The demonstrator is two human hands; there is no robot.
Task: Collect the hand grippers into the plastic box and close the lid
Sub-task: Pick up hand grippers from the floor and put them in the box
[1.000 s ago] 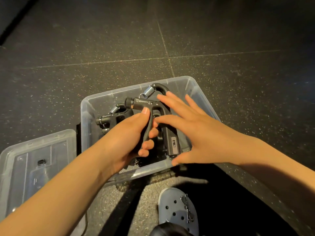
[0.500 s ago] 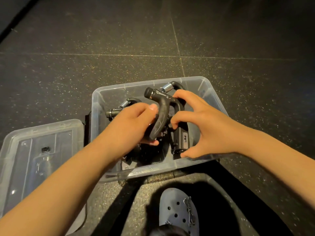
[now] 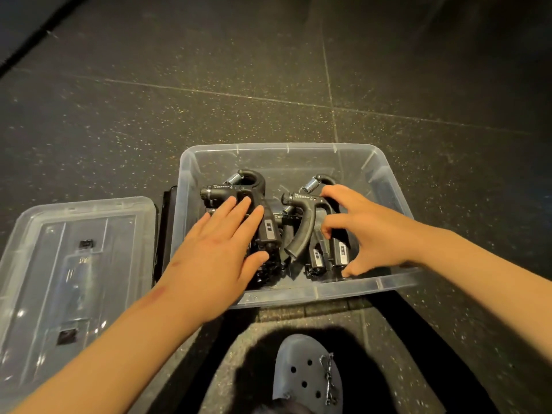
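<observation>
Down it goes: the right-side hand gripper (image 3: 303, 222) that both grips had up in the air half a second ago now sits inside the plastic box (image 3: 283, 148), and the left grip (image 3: 215, 258) has let go and slid across to the left-side hand gripper (image 3: 227, 191). Left grip is spread, fingers straight and laid flat on that black body, pinching nothing. Right grip (image 3: 367, 231) is curled round the right-side one, fingers over its head by the spring, thumb low by the near wall. All the hand grippers I can see are in the box. The lid (image 3: 74, 264) lies on the floor (image 3: 179, 85) to the left, apart from the box, so closing isn't done.

What could go wrong, as I judge it: the pile looks loose and tall, one curved handle pokes up, and if a head or spring rides above the rim the lid won't seat. Letting go too fast could tip the right-side one onto the others. Fingers in among sprung handles could get nipped.

Hard to tell: how many lie under my left palm, it's a dark tangle down there. A dark strip (image 3: 165, 234) runs between lid and box, and I can't say what it is. The lid's left edge is cut off, and whether any strays lie out of frame I can't know
</observation>
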